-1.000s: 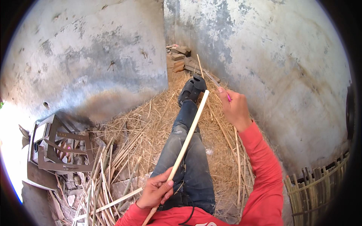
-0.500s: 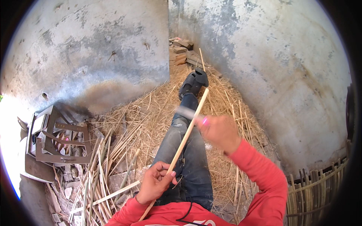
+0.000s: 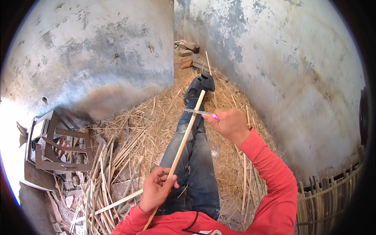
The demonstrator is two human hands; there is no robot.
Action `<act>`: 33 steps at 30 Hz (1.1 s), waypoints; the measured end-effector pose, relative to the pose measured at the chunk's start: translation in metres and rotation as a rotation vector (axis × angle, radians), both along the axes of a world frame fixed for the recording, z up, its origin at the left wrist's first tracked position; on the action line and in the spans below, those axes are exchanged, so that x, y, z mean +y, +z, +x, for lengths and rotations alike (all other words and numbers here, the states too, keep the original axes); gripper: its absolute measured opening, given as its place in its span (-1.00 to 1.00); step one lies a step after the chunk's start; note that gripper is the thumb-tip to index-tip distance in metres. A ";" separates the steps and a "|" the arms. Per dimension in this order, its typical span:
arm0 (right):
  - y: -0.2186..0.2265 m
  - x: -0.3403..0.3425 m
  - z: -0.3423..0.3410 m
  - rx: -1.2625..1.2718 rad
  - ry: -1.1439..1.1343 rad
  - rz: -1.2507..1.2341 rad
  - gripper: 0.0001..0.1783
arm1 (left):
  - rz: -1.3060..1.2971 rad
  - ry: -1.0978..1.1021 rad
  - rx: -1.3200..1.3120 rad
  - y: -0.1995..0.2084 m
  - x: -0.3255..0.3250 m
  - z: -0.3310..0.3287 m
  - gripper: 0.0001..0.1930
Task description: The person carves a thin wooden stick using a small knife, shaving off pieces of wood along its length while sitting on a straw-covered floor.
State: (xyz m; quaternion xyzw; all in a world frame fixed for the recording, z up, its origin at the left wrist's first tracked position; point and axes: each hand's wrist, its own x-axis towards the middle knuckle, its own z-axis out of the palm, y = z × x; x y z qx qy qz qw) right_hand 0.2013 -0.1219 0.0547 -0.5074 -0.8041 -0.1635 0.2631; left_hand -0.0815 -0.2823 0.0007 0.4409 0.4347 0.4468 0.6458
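The left hand (image 3: 156, 190) has its grip closed around the lower part of a pale bamboo strip (image 3: 182, 147), fingers curled about it and thumb along its top. The strip slants up and away over the blue jeans (image 3: 203, 176), its far end just short of the black shoes (image 3: 192, 89). The right hand (image 3: 230, 123) is closed on the pink handle of a knife (image 3: 201, 112), whose blade lies across the strip near that far end; whether the edge bites in, I cannot tell.

One second ago the right hand was held out to the right, with the knife clear of the strip. Half a second ago the blade was a blur crossing lower down; now it shows sharply and sits closer to the tip. The strip's far end has swung leftward, while the left hand keeps its hold low on it. Shavings (image 3: 152, 127) cover the floor around the legs, and cut strips (image 3: 100, 192) lie heaped at left.
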 end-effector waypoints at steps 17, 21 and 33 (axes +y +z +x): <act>0.002 0.038 -0.021 -0.027 -0.020 0.143 -0.35 | -0.010 0.039 0.028 0.002 0.012 -0.008 -0.87; -0.012 0.026 -0.049 -0.184 0.284 0.038 -0.38 | -0.036 0.067 0.027 0.001 0.008 -0.016 -0.87; 0.050 0.065 0.009 0.249 -0.119 0.039 -0.36 | -0.001 0.118 0.048 0.002 0.012 -0.024 -0.85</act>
